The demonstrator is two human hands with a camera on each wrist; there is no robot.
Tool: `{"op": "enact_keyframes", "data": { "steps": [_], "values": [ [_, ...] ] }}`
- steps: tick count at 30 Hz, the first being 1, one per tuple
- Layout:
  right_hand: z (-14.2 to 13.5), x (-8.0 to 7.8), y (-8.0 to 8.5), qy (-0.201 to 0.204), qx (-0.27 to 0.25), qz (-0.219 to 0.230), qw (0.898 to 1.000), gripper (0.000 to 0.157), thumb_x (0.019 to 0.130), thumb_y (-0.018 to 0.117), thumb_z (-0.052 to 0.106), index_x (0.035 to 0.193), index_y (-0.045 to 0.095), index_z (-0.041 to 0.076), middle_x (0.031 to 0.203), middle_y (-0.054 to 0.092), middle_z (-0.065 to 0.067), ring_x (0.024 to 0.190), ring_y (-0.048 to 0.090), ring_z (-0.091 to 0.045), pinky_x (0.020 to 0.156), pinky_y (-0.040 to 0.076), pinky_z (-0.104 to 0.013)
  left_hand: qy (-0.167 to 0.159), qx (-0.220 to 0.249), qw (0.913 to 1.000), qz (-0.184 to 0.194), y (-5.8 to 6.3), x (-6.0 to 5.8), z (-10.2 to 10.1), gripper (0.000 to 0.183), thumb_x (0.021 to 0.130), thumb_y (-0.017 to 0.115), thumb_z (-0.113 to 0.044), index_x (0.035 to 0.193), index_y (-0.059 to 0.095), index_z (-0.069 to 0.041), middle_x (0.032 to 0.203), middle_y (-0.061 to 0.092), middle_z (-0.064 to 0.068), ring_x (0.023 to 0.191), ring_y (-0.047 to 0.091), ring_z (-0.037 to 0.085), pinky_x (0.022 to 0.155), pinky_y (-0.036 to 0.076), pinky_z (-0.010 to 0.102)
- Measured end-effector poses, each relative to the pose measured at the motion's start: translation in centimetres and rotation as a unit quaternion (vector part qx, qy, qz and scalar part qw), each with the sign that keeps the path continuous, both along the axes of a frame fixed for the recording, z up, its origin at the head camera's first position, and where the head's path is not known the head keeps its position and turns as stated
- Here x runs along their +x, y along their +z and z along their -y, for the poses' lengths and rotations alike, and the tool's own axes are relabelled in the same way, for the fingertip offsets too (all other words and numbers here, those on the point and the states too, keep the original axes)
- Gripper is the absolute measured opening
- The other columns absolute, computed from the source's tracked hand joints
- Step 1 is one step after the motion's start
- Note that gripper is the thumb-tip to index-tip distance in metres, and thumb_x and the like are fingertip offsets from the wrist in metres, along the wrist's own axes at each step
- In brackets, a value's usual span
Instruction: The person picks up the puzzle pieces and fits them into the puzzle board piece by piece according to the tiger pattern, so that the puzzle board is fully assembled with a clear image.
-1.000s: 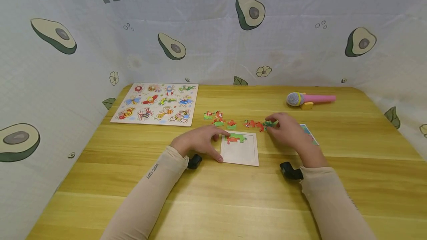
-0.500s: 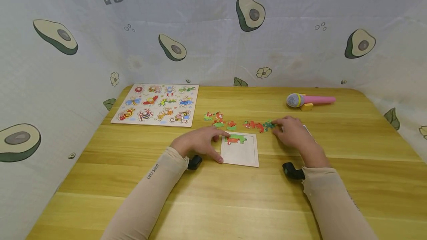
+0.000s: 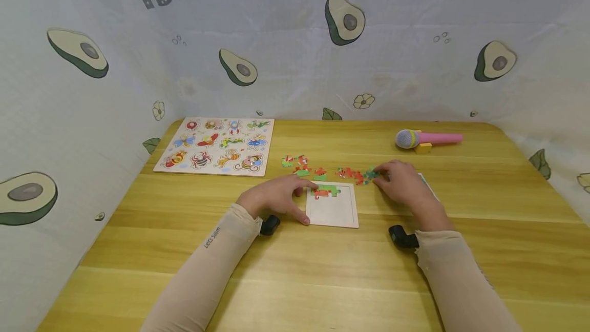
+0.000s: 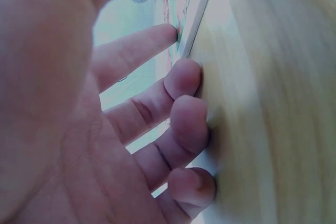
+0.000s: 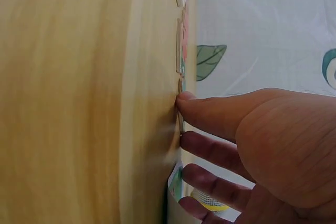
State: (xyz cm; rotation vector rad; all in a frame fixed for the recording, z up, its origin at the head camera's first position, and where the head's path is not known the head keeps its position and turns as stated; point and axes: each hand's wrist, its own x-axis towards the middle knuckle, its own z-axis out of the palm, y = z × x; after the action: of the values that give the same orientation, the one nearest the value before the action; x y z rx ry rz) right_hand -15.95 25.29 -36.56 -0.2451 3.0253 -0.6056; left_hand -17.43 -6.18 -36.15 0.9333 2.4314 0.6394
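Note:
A square wooden puzzle board (image 3: pixel 333 214) lies before me, with joined green and orange pieces (image 3: pixel 327 190) along its far edge. My left hand (image 3: pixel 276 196) rests at the board's left side. Its straight index finger touches the pieces, with the thumb at the near corner; the left wrist view shows the other fingers bent against the table. To the right of the board, my right hand (image 3: pixel 402 186) pinches a dark green puzzle piece (image 3: pixel 370 174) between thumb and index finger, low on the table. Fingers partly cover that piece. Orange pieces (image 3: pixel 355 175) lie just left of it.
More loose pieces (image 3: pixel 320 173) lie beyond the board. A picture card (image 3: pixel 429 186) is half hidden behind the right hand. At the back right, a pink toy microphone (image 3: pixel 440 138) leans on a yellow block (image 3: pixel 423 148). An insect puzzle (image 3: pixel 269 132) occupies the back left.
My right hand has shifted slightly right and drawn back a little over the dark green piece, covering more of the card. The left hand stays on the board.

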Motion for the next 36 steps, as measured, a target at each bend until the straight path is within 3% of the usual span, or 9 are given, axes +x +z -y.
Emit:
{"op": "enact_keyframes", "data": {
  "steps": [7, 13, 19, 27, 30, 36],
  "values": [
    [0.1, 0.1, 0.1, -0.002, -0.009, -0.004, 1.000, 0.028, 0.097, 0.067, 0.014, 0.115, 0.068, -0.007, 0.121, 0.062, -0.029, 0.116, 0.053, -0.048, 0.098, 0.040, -0.061, -0.004, 0.005, 1.0000, -0.002, 0.0, 0.1, 0.0, 0.085, 0.073, 0.091, -0.040, 0.147, 0.053, -0.022, 0.106, 0.054, 0.000, 0.098, 0.050, 0.017, 0.085, 0.043, 0.032],
    [0.2, 0.2, -0.1, -0.011, -0.018, -0.002, 1.000, 0.034, 0.097, 0.067, 0.010, 0.124, 0.063, -0.009, 0.119, 0.063, -0.029, 0.109, 0.058, -0.043, 0.095, 0.044, -0.058, -0.005, 0.009, 0.9999, 0.006, -0.2, 0.1, 0.0, 0.086, 0.074, 0.091, -0.041, 0.147, 0.052, -0.022, 0.109, 0.053, 0.000, 0.100, 0.050, 0.017, 0.086, 0.043, 0.033],
    [0.0, 0.0, 0.0, 0.000, -0.008, -0.020, 1.000, 0.037, 0.097, 0.065, 0.007, 0.129, 0.059, -0.013, 0.117, 0.059, -0.033, 0.108, 0.057, -0.046, 0.093, 0.045, -0.059, 0.006, 0.013, 0.9998, 0.017, 0.0, 0.1, 0.1, 0.085, 0.073, 0.092, -0.039, 0.147, 0.053, -0.023, 0.109, 0.054, 0.000, 0.101, 0.050, 0.017, 0.088, 0.043, 0.033],
    [0.2, 0.1, 1.0, 0.009, -0.045, -0.005, 0.999, 0.036, 0.100, 0.062, 0.007, 0.129, 0.059, -0.012, 0.122, 0.055, -0.034, 0.102, 0.058, -0.042, 0.088, 0.047, -0.056, 0.002, 0.008, 0.9999, 0.014, 0.1, -0.1, 0.1, 0.087, 0.073, 0.092, -0.040, 0.148, 0.051, -0.022, 0.112, 0.054, 0.001, 0.103, 0.050, 0.017, 0.090, 0.043, 0.034],
    [0.8, 0.2, 1.4, 0.029, -0.048, 0.005, 0.998, 0.034, 0.099, 0.063, 0.009, 0.128, 0.062, -0.009, 0.122, 0.057, -0.030, 0.101, 0.058, -0.039, 0.087, 0.048, -0.054, -0.001, 0.005, 0.9999, 0.011, 0.0, -0.1, 0.1, 0.087, 0.074, 0.091, -0.040, 0.148, 0.051, -0.022, 0.110, 0.054, 0.001, 0.103, 0.050, 0.017, 0.089, 0.042, 0.033],
    [1.8, 0.4, 1.7, 0.108, -0.060, 0.010, 0.992, 0.028, 0.098, 0.064, 0.005, 0.123, 0.067, -0.007, 0.118, 0.065, -0.023, 0.097, 0.061, -0.033, 0.082, 0.050, -0.048, 0.001, 0.003, 0.9999, 0.010, 0.0, 0.0, 0.1, 0.087, 0.074, 0.091, -0.040, 0.149, 0.050, -0.022, 0.111, 0.054, 0.000, 0.103, 0.049, 0.016, 0.090, 0.042, 0.032]
  ]
}}
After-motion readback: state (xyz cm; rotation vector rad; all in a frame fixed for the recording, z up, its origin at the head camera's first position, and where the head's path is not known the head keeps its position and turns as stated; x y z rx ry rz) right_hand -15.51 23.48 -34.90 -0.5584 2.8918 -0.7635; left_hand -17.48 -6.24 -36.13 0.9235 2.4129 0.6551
